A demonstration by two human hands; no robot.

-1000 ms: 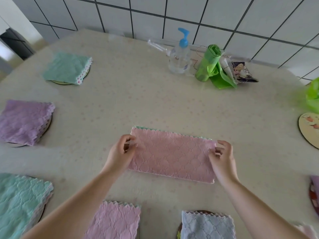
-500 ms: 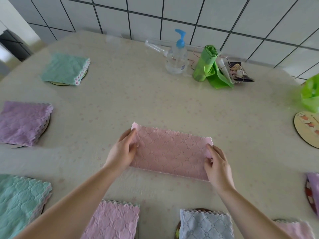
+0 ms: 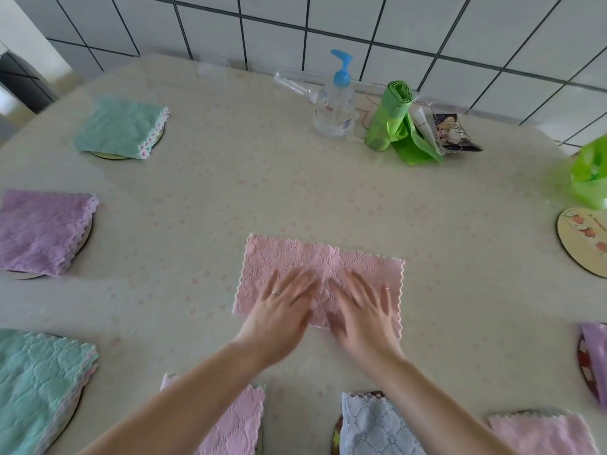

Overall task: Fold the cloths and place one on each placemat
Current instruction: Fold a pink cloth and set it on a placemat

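Head view: I see my left hand (image 3: 279,313) and right hand (image 3: 364,310) pressing flat, fingers spread, on the pink cloth (image 3: 315,267) at table centre; pump bottle (image 3: 335,103), nearly empty, at 12 o'clock.

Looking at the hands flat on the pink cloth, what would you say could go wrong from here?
1. Both hands, left hand and right hand, press the pink cloth flat; on the smooth table it may slide and fold crooked.
2. The bare placemat sits far right, beside the green bag, which a reaching arm might knock.
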